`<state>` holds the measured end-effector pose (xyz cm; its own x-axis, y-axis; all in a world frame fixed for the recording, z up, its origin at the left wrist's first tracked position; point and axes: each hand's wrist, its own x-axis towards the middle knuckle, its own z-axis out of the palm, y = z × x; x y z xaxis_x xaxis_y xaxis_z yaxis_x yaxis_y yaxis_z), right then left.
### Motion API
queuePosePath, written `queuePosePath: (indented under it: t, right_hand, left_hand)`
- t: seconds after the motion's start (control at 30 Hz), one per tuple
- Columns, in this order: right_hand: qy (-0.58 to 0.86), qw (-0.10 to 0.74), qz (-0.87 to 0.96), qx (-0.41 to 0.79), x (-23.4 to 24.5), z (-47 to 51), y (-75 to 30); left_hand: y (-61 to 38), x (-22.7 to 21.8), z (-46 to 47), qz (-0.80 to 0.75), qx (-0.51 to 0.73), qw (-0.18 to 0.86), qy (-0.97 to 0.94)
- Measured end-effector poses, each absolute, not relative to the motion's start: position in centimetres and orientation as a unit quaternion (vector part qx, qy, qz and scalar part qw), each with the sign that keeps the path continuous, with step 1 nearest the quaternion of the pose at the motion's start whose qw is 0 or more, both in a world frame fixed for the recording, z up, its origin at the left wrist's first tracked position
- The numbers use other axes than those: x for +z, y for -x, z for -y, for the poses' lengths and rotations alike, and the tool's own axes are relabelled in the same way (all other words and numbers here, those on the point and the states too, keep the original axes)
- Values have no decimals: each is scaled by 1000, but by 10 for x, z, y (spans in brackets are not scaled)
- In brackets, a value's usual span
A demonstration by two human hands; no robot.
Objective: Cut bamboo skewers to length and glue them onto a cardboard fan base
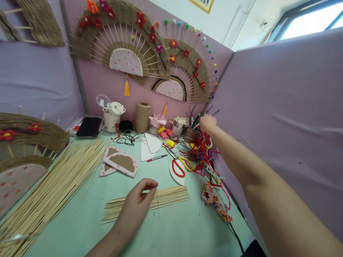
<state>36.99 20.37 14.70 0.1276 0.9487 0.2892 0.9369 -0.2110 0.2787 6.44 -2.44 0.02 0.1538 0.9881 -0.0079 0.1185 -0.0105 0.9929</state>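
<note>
My left hand [138,200] is over a small bundle of thin bamboo sticks [171,196] on the table. Its thumb and index fingertip are pinched together, and a thin line crosses the sticks just below them. Whether the pinch holds that line I cannot tell. My right arm stretches to the back right corner. There my right hand [208,123] is closed above the brown pen holder [190,135], which contains pens and dark twigs. What its fingers grip is hidden. Tangled coloured pipe cleaners [205,150] hang below that hand.
Scissors [174,156] and a red pen [157,158] lie mid-table. A flower-patterned glue gun [214,201] with a cord rests at right. Long sticks [53,185] spread across the left. Behind stand a twine spool [143,117] and a white pot [112,119]. Woven fans [120,32] hang behind.
</note>
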Motion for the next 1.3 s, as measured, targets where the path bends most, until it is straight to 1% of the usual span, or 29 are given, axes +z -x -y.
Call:
queuePosePath:
  t: [0.13,0.27,0.53,0.63,0.77,0.9,1.0,1.1,1.2,1.23,1.3]
  right_hand:
    - [-757,29,-622,197,138,-222,-370]
    - [-771,23,-608,188,134,-232,-369]
    - [-762,18,-627,163,118,-226,-372]
    - [-755,3,-633,172,133,-212,-379]
    - [-708,-19,-675,207,167,-171,-372]
    - [-617,-22,-765,185,187,-98,-338]
    - [-468,-78,-876,83,187,-37,-310]
    - [-391,-167,-905,-9,172,6,-286]
    - [-351,-271,-887,-129,135,19,-260]
    - [-347,-304,-875,-149,119,18,-249]
    - [-340,-387,-845,-144,83,14,-223]
  left_hand:
    - [-63,-1,23,-494,423,505,-568]
    - [-63,-3,23,-491,423,502,-572]
    - [-64,4,23,-509,408,471,-594]
    - [-65,5,22,-514,414,447,-604]
    - [-66,4,21,-527,404,399,-632]
    - [-65,0,17,-542,399,306,-674]
    - [-59,-3,11,-547,382,199,-718]
    - [-52,-7,3,-527,373,118,-755]
    - [-47,-9,-1,-516,385,75,-761]
    - [-45,-9,-1,-517,381,70,-763]
    - [-42,-7,-1,-529,359,68,-766]
